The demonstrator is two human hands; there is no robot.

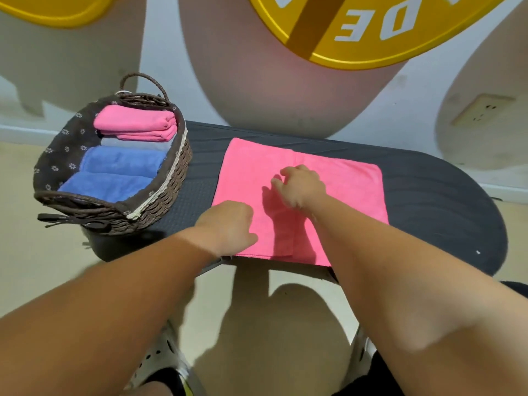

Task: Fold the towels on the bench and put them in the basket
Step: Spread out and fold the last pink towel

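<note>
One pink towel (pixel 343 184), lying part-folded just right of the wicker basket (pixel 160 192), is being worked by a left hand (pixel 225 224) and a right hand (pixel 300 185), both curled with grip impossible to tell, and is risking a skewed crease from uneven pulling.

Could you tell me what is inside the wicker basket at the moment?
The basket holds folded pink towels at the far end, a grey towel in the middle, blue towels nearer. Whatever lies beneath them is covered.
</note>
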